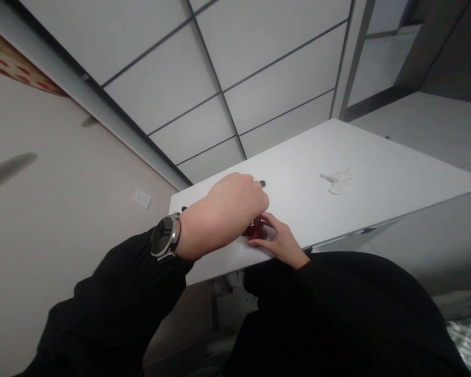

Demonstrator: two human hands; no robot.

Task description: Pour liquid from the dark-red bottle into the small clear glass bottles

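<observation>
My left hand (235, 207), with a round-faced watch (165, 236) on its wrist, is curled closed over the top of a small red object (254, 230). Its fingertips point away from me, so what they grip is hidden. From the other side, the thumb and fingers of my right hand (280, 241) wrap round the same object. The red thing looks shiny and partly see-through; its kind does not show. Both hands are low over the white table (298, 173), near its front edge. A small dark item (262, 184) peeks out just behind my left knuckles.
A crumpled white tissue (339, 180) lies on the table to the right. White panelled doors (282, 63) stand behind the table. On the left is a wall with a socket (142, 198). Another small black item (183, 208) sits at the table's left end.
</observation>
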